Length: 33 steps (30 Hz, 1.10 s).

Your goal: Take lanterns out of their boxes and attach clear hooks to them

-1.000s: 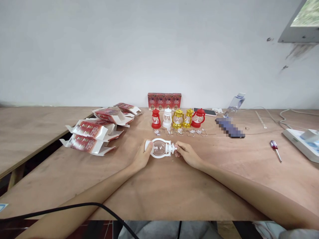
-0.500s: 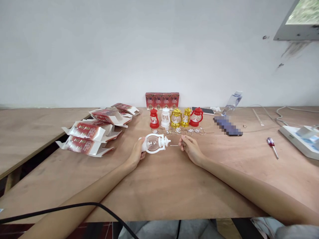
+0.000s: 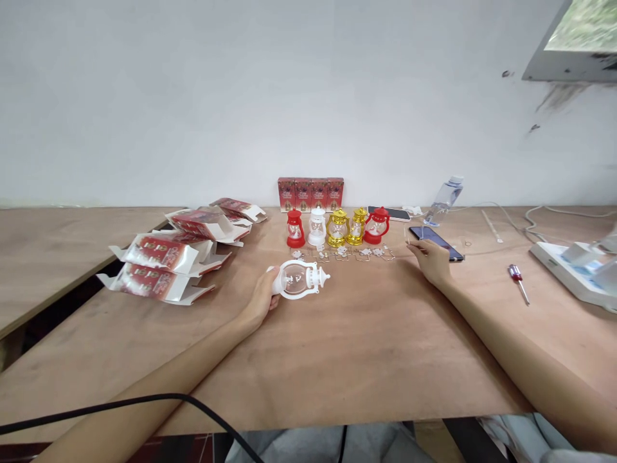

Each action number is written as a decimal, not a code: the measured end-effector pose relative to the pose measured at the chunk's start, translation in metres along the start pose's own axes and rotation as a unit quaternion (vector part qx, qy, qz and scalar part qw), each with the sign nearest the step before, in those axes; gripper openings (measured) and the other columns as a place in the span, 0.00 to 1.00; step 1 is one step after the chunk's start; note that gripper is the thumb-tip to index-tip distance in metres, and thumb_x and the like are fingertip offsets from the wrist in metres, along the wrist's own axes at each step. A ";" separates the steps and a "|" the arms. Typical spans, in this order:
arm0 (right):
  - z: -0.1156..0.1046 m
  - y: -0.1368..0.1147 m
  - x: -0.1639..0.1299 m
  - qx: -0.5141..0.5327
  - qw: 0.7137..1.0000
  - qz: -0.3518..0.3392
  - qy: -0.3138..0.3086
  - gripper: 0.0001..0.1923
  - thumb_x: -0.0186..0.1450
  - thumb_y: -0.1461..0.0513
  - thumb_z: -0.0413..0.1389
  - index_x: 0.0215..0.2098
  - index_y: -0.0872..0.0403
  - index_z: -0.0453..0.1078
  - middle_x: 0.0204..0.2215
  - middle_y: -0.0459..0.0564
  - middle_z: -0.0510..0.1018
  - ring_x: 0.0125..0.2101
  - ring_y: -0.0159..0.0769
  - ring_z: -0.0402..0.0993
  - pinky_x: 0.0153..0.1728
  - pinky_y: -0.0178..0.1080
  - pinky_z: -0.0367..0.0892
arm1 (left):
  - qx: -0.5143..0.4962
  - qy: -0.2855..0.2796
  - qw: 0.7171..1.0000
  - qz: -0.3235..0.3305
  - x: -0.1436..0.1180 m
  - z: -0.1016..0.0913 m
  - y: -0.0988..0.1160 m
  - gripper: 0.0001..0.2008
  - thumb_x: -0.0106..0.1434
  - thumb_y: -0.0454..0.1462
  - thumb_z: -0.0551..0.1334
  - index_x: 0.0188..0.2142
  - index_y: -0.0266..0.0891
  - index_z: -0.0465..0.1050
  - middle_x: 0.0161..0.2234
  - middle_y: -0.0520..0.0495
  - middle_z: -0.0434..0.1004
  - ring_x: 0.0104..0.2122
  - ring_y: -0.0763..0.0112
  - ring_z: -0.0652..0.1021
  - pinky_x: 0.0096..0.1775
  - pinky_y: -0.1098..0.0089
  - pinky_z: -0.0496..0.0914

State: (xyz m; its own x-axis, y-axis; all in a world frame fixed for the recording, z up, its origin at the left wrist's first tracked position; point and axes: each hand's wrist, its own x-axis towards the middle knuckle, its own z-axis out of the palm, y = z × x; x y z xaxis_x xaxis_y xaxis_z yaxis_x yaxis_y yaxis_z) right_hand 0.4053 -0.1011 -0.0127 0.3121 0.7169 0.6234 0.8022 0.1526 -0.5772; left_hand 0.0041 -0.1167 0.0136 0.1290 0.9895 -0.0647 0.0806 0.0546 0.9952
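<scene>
My left hand (image 3: 266,290) is closed around the base of a white toy lantern (image 3: 296,280), which lies sideways with its pointed cap to the right. Away to the right, my right hand (image 3: 431,260) pinches a thin bent metal wire (image 3: 407,240), beside a dark phone (image 3: 436,242). Between the hands, further back, lie several bent wire pieces (image 3: 364,255) with small white parts. Behind them stand a red lantern (image 3: 295,230), a white lantern (image 3: 317,227), two gold lanterns (image 3: 338,228) and another red lantern (image 3: 376,226).
Red boxes (image 3: 311,194) line the wall. Opened cartons (image 3: 154,257) pile up at the left, near a gap in the tabletop. To the right are a tilted water bottle (image 3: 444,200), a screwdriver (image 3: 518,283) and a white power strip (image 3: 573,273). A black cable (image 3: 144,399) crosses the front.
My right hand has moved right, away from the lantern's cap, taking the thin wire with it toward the phone. My left hand still holds the white lantern in nearly the same place.
</scene>
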 end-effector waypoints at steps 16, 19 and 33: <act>0.007 -0.008 -0.008 -0.252 0.953 -0.141 -0.089 0.19 0.59 0.65 0.48 0.45 0.54 0.72 0.44 0.56 0.73 0.43 0.46 0.65 0.44 0.46 0.61 | 0.013 -0.004 1.000 0.007 0.001 0.001 0.000 0.18 0.57 0.51 0.48 0.23 0.39 0.59 0.10 0.59 0.51 0.10 0.81 0.52 0.13 0.79 0.48; 0.012 -0.022 -0.012 -0.246 0.936 -0.205 -0.145 0.22 0.59 0.65 0.48 0.50 0.50 0.70 0.51 0.55 0.67 0.49 0.48 0.61 0.48 0.48 0.59 | 0.019 0.006 1.000 0.005 -0.001 0.001 0.002 0.18 0.56 0.51 0.49 0.23 0.39 0.59 0.11 0.58 0.52 0.10 0.81 0.52 0.13 0.79 0.48; 0.017 -0.025 -0.014 -0.253 0.941 -0.170 -0.147 0.18 0.59 0.65 0.47 0.46 0.52 0.70 0.49 0.56 0.69 0.48 0.47 0.62 0.47 0.48 0.61 | 0.039 0.009 0.999 0.007 -0.003 0.001 0.003 0.19 0.58 0.51 0.47 0.22 0.39 0.60 0.08 0.58 0.50 0.10 0.80 0.53 0.14 0.78 0.49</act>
State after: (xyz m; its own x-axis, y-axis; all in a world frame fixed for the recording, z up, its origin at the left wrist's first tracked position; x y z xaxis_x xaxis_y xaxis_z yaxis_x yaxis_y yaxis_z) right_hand 0.3719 -0.1031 -0.0158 -0.1005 0.8543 0.5100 0.9932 0.1165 0.0006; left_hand 0.0050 -0.1200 0.0170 0.1136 0.9923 -0.0489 0.1564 0.0307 0.9872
